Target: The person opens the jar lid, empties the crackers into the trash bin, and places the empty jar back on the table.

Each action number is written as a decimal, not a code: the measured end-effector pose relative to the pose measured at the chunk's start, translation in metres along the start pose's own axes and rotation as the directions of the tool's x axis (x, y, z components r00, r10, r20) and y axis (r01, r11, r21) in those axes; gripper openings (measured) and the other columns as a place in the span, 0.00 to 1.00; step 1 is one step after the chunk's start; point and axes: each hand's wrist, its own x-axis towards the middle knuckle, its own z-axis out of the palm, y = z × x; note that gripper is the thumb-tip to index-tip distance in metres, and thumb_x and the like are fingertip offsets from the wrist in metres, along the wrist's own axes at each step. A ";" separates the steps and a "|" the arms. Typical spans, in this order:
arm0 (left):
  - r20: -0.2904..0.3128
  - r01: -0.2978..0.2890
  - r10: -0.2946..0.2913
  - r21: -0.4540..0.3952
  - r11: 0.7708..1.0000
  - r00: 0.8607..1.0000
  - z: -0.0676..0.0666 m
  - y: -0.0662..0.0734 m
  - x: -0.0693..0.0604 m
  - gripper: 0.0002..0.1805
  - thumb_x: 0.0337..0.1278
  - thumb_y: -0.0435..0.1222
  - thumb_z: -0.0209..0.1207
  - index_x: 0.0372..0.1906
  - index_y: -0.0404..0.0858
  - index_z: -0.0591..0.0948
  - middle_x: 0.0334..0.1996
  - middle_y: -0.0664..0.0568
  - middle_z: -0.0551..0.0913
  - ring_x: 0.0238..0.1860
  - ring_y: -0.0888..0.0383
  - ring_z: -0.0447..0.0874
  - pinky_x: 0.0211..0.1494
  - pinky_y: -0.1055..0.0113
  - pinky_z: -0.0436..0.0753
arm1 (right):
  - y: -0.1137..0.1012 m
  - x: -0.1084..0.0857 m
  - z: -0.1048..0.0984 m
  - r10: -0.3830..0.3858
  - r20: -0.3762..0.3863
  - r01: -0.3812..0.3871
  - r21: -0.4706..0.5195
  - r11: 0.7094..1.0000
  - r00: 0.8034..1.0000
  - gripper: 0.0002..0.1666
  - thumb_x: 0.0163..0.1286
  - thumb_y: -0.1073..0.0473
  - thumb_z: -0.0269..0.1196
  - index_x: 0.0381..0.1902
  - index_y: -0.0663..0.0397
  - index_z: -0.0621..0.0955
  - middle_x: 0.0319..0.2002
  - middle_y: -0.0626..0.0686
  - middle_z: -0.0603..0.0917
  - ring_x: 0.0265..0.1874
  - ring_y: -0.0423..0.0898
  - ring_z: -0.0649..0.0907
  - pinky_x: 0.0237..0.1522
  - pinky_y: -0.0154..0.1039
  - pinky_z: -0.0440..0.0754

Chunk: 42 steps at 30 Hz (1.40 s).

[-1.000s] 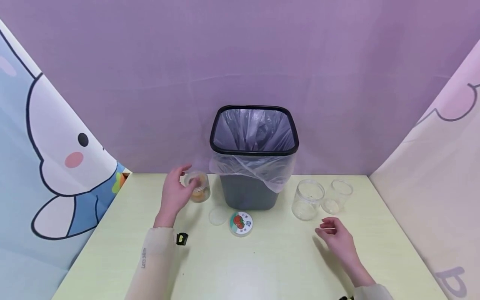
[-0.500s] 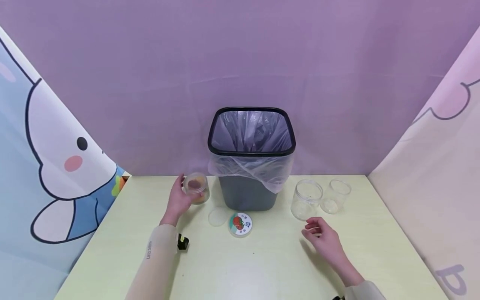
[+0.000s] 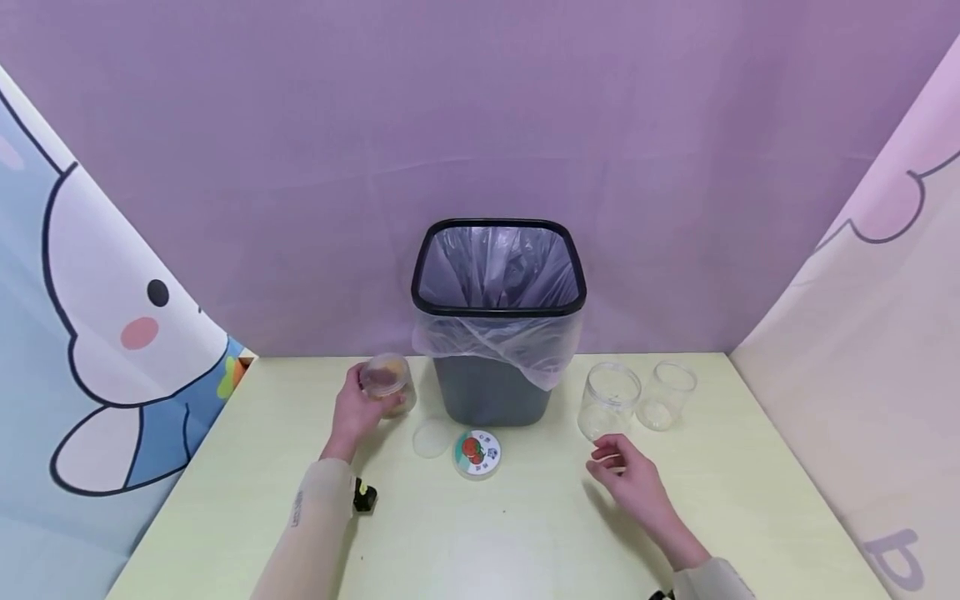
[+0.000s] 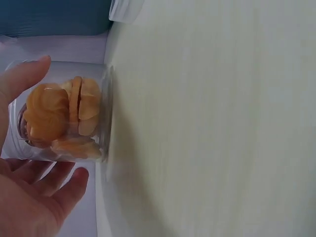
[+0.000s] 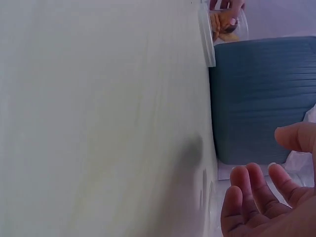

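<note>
My left hand (image 3: 358, 414) grips a clear jar (image 3: 405, 395) of brown and tan cookies at the table's back left, thumb on the near side. The left wrist view shows the cookies (image 4: 48, 111) through the wall of the jar, with the fingers curved around it. My right hand (image 3: 632, 483) holds nothing; its fingers are loosely bent above the table, just in front of a clear jar (image 3: 592, 415). Behind and right of that jar stands another clear jar (image 3: 657, 412). Both look empty.
A grey bin (image 3: 491, 392) with a black rim and a clear liner stands at the back middle. In front of it lie a round lid (image 3: 477, 454) with a tomato picture and a translucent disc (image 3: 431, 438). Printed cloths hang on both sides.
The left hand has come round the cookie jar and now grips it; the jar leans slightly left. My right hand has moved left, to in front of the larger clear jar.
</note>
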 end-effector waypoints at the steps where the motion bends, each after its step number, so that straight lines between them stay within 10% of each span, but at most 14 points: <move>1: 0.003 0.001 -0.001 -0.006 1.000 1.000 -0.001 0.001 -0.003 0.57 0.40 0.44 0.79 0.75 0.36 0.57 0.70 0.34 0.65 0.69 0.36 0.63 0.69 0.40 0.64 | 0.001 0.000 0.000 -0.005 0.005 0.005 0.000 1.000 1.000 0.20 0.65 0.64 0.69 0.52 0.62 0.77 0.44 0.56 0.84 0.42 0.48 0.83 0.43 0.35 0.82; 22: 0.093 -0.200 0.199 0.000 0.980 0.976 0.003 0.052 -0.091 0.54 0.32 0.44 0.82 0.69 0.38 0.66 0.59 0.46 0.77 0.57 0.48 0.77 0.55 0.48 0.80 | -0.005 -0.005 0.015 -0.117 0.109 0.102 0.139 0.985 0.987 0.22 0.62 0.68 0.69 0.54 0.62 0.77 0.48 0.60 0.83 0.44 0.53 0.84 0.43 0.38 0.83; 42: 0.311 -0.331 0.332 -0.057 0.942 0.891 0.069 0.068 -0.158 0.55 0.29 0.45 0.82 0.70 0.42 0.67 0.59 0.53 0.77 0.58 0.55 0.77 0.54 0.58 0.81 | -0.019 -0.017 0.046 -0.371 0.342 0.306 0.229 0.924 0.863 0.43 0.55 0.66 0.75 0.68 0.57 0.70 0.59 0.63 0.78 0.58 0.61 0.79 0.55 0.50 0.80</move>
